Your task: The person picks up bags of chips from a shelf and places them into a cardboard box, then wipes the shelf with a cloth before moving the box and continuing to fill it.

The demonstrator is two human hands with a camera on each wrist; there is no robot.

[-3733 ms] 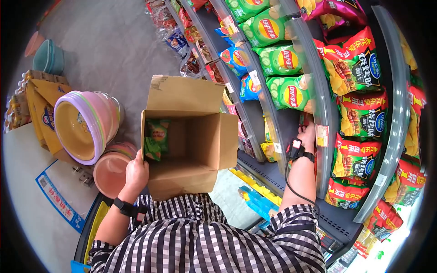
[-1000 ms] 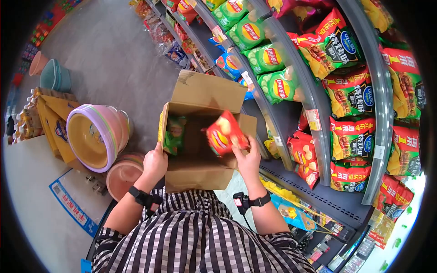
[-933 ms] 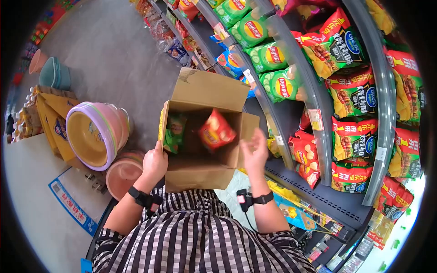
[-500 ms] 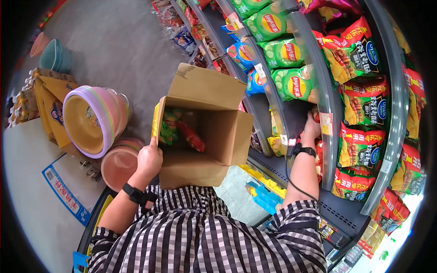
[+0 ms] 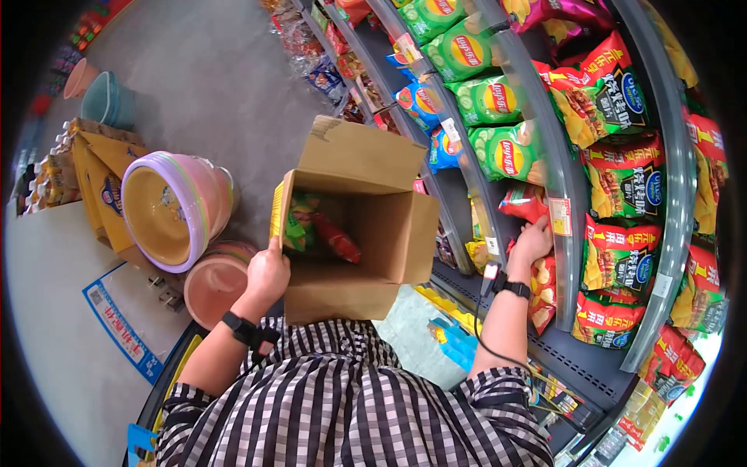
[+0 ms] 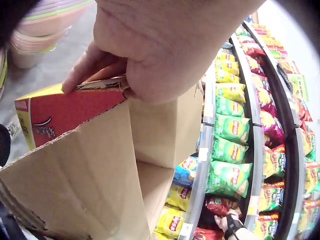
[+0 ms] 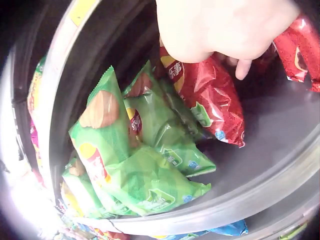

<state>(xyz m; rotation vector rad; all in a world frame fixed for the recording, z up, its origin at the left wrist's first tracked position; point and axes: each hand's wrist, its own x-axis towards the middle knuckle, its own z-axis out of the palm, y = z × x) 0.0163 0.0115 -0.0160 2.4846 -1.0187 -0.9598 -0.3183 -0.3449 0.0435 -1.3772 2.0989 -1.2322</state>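
In the head view my left hand (image 5: pixel 268 274) grips the left wall of an open cardboard box (image 5: pixel 320 303), thumb and fingers over its edge. Inside the box a red chip bag (image 5: pixel 337 237) lies beside green chip bags (image 5: pixel 299 226). My right hand (image 5: pixel 534 240) is in the shelf row at right, holding another red chip bag (image 5: pixel 523 204). The right wrist view shows this red bag (image 7: pixel 212 95) hanging below the hand (image 7: pixel 225 30), its upper part hidden by the hand. Green chip bags (image 7: pixel 145 170) stand next to it on the shelf.
Curved shelves with clear plastic fronts (image 5: pixel 562 187) hold green Lay's bags (image 5: pixel 506 152) and red barbecue chip bags (image 5: pixel 622 179). More red bags (image 5: pixel 542 292) lie below my right hand. Stacked plastic tubs (image 5: pixel 167 210) and a pink basin (image 5: pixel 214 288) stand at left.
A red chip bag left my right hand and fell into the box. That hand then returned to the shelf, where another red bag now shows at its fingers. My left hand still holds the box.
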